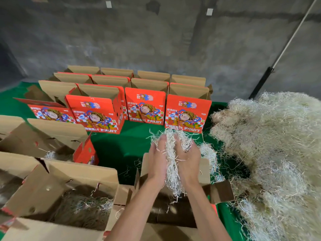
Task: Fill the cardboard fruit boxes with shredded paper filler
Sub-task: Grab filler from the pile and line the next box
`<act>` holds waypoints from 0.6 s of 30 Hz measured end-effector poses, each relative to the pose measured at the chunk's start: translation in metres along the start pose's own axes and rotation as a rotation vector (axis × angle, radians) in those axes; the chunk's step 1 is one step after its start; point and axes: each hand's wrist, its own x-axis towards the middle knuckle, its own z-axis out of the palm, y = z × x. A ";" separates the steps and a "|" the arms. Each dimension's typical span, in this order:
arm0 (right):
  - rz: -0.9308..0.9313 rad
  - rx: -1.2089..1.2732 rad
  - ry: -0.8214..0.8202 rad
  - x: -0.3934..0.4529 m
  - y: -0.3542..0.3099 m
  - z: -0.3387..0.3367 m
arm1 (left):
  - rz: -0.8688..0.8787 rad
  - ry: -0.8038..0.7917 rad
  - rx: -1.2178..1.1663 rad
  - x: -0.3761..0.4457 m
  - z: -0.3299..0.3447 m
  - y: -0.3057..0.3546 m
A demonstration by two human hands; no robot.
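A person's left hand [157,162] and right hand [186,159] press together around a clump of shredded paper filler [172,153], palms facing each other and fingers curled into the strands, which spill out above the fingertips and trail down between the wrists. The clump is held directly over an open cardboard box [173,206] just in front of the person, its brown flaps raised on either side of the forearms. To the right, touching that box's flap, a large heap of the same pale filler [274,153] covers the green surface [121,145]. At left, another open box [69,206] already holds filler, with more open boxes beyond it. Farther back, rows of red boxes printed "FRESH FRUIT" [144,106] stand upright with lids open before a grey concrete wall [156,40].
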 end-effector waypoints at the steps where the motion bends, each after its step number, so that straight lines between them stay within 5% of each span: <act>1: -0.022 -0.029 0.033 -0.002 0.000 0.001 | 0.030 0.039 0.018 -0.002 0.001 -0.001; 6: 0.120 0.108 -0.031 0.002 -0.005 -0.011 | 0.175 0.028 0.104 0.009 -0.020 0.005; 11: 0.354 0.106 0.203 0.038 -0.001 -0.059 | -0.064 0.269 -0.198 0.045 -0.077 0.032; 18: 0.516 0.425 -0.195 0.020 -0.014 -0.042 | -0.203 -0.177 -0.374 0.022 -0.062 0.029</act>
